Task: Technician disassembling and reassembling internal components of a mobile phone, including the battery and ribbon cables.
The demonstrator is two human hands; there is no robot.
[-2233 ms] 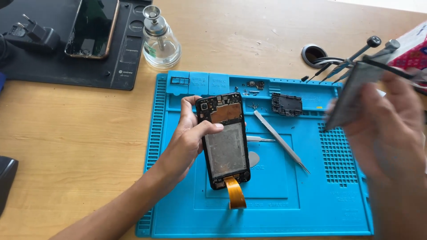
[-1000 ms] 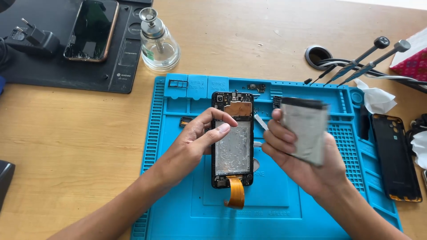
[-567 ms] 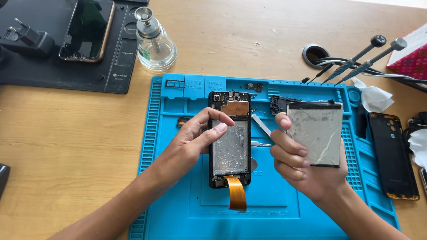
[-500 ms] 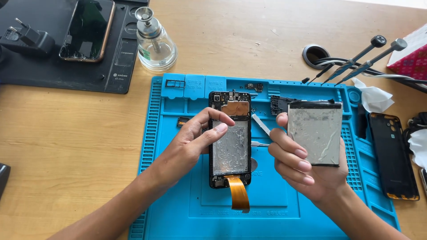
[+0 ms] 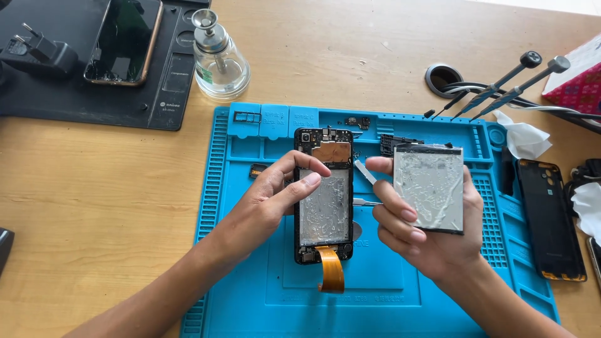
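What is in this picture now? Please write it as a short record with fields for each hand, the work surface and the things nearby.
left hand: left hand steadies the opened phone, fingers at its left edge
right hand: right hand holds a flat grey battery upright, residue on its face
surface: blue repair mat on a wooden table
phone detail: orange flex cable hangs from its lower end
nearby: glass dispenser bottle; black back cover; two screwdrivers

Opened phone (image 5: 323,206) on mat (image 5: 250,275), battery (image 5: 429,188) right.
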